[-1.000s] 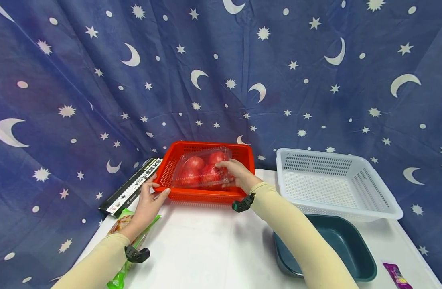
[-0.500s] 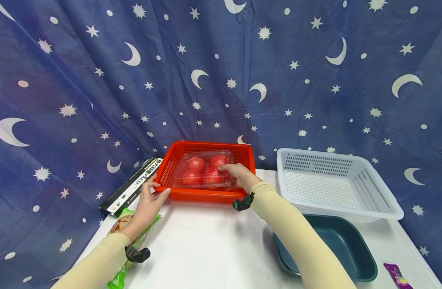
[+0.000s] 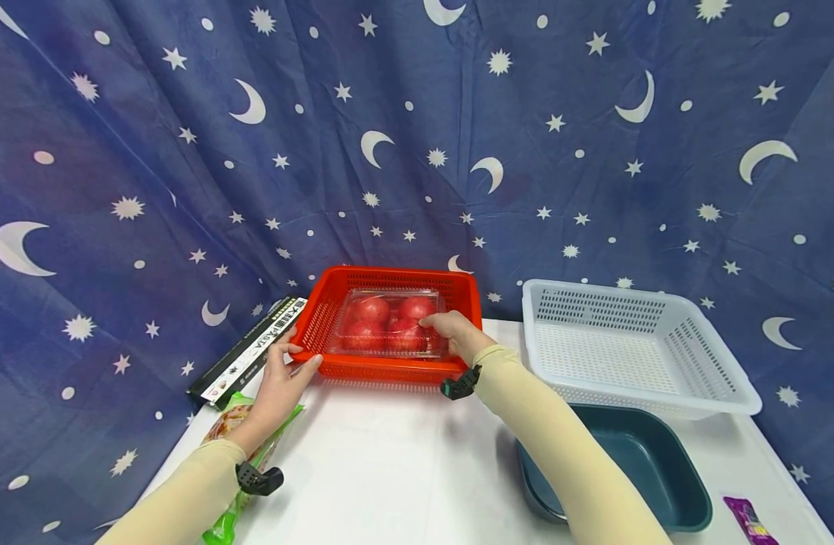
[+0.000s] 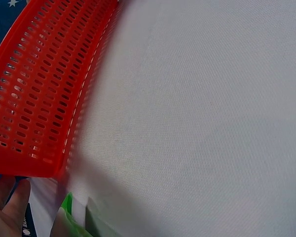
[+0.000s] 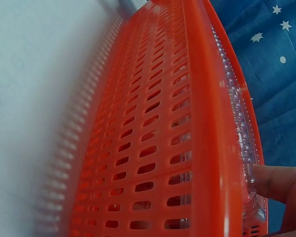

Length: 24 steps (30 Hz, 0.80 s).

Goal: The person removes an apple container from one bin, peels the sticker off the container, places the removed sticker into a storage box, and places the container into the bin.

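A red plastic basket (image 3: 383,369) with slotted walls stands at the back of the table. Inside it lies a clear plastic box (image 3: 393,292) of round red fruit (image 3: 366,309), now nearly level. My right hand (image 3: 460,333) grips the box's right end, thumb on top; the other fingers are mostly hidden. In the right wrist view, the thumb (image 5: 274,180) touches the clear plastic (image 5: 244,143) behind the basket rim. My left hand (image 3: 281,382) holds the basket's near left corner, fingers and thumb spread along the rim.
A white basket (image 3: 635,390) stands at the back right, with a dark teal tub (image 3: 696,484) before it. A purple packet (image 3: 751,518) lies near the right edge. Left are a black-and-white pasta box (image 3: 247,356) and a green packet (image 3: 221,530) under my left forearm.
The clear box of fruit has tilted down flatter into the red basket and shifted slightly right, with my right hand on it. My left hand has stayed at the corner.
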Available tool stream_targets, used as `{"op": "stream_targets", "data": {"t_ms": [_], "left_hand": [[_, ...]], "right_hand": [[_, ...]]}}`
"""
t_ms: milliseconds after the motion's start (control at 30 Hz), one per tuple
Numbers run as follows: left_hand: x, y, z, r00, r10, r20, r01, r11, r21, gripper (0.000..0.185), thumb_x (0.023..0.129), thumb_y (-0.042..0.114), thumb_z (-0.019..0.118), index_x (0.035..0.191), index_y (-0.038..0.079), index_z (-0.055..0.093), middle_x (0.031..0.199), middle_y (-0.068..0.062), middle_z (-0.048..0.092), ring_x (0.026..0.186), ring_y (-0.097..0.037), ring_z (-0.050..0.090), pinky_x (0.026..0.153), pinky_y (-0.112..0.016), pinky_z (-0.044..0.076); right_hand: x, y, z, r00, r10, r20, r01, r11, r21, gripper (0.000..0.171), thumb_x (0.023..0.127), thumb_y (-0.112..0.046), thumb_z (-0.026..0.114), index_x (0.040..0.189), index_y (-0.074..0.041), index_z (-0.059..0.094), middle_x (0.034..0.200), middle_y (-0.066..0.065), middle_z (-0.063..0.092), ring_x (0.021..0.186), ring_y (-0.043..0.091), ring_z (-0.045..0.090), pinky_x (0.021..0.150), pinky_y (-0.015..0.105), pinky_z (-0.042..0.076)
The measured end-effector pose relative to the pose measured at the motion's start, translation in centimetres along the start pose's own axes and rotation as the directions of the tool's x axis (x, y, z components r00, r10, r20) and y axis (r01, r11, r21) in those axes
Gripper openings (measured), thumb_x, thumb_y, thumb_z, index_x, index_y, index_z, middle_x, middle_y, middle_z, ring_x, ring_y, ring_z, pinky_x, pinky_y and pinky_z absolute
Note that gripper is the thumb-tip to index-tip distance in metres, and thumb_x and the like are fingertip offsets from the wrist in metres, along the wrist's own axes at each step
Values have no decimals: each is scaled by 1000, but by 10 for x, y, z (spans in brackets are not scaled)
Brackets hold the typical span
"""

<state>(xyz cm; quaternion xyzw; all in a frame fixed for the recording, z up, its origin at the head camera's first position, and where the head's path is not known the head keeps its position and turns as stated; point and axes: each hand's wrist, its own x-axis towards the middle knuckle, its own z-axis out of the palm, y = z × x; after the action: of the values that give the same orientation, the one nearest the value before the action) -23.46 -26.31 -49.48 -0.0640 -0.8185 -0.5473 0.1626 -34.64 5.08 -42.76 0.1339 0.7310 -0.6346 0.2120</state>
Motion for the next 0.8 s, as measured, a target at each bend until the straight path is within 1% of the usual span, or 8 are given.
{"op": "stream_targets", "data": {"t_ms": [233,300,433,533,633,733,800], "left_hand": [[-1,3,0,1000,15,5,-15,1000,-8,47,100,19,70,123,-3,35,166,-16,18,126,-38,55,90,-8,45],[-1,4,0,1000,9,6,-9,1000,-11,47,100,21,70,123,-3,35,167,-14,17,126,-37,55,91,-9,45],[-1,4,1,1000,7,4,-7,1000,-15,47,100,21,69,122,-3,35,167,-13,17,126,-39,55,90,-9,45],[-1,4,1,1000,9,5,-8,1000,-27,47,100,21,69,122,-3,35,167,-14,17,127,-41,54,90,-9,46],[-1,4,0,1000,7,5,-7,1000,-30,47,100,21,69,122,-3,35,167,-15,17,128,-41,54,91,-9,46],[-1,3,0,1000,1,9,-1,999,-32,48,100,22,69,122,-4,35,167,-14,17,128,-41,53,91,-9,46],[-1,3,-1,1000,-3,13,3,1000,-25,48,100,22,69,122,-4,35,167,-14,17,128,-41,54,90,-9,46]], "right_hand": [[-2,2,-1,1000,-6,-6,6,1000,7,54,94,-18,73,138,2,50,130,18,57,121,37,54,104,53,47],[-3,2,-1,1000,-4,-7,4,1000,7,54,93,-18,72,138,1,50,130,18,57,122,37,53,105,54,47],[-6,0,-2,1000,-7,-7,7,1000,-23,51,92,-18,72,136,-1,51,131,17,56,123,36,50,106,54,46],[-11,-7,-4,1000,-27,11,27,997,-72,47,94,-20,70,134,-2,52,133,17,55,123,36,50,106,54,45],[-19,-17,-6,997,-53,54,59,992,-115,45,96,-22,67,133,-1,52,136,18,54,125,37,51,107,54,44],[-29,-28,-9,993,-72,90,84,986,-141,47,96,-24,67,134,-1,52,138,19,53,127,37,51,109,54,43],[-35,-34,-12,991,-80,110,97,982,-160,50,96,-24,67,137,-1,52,142,18,51,131,38,48,111,54,41]]}}
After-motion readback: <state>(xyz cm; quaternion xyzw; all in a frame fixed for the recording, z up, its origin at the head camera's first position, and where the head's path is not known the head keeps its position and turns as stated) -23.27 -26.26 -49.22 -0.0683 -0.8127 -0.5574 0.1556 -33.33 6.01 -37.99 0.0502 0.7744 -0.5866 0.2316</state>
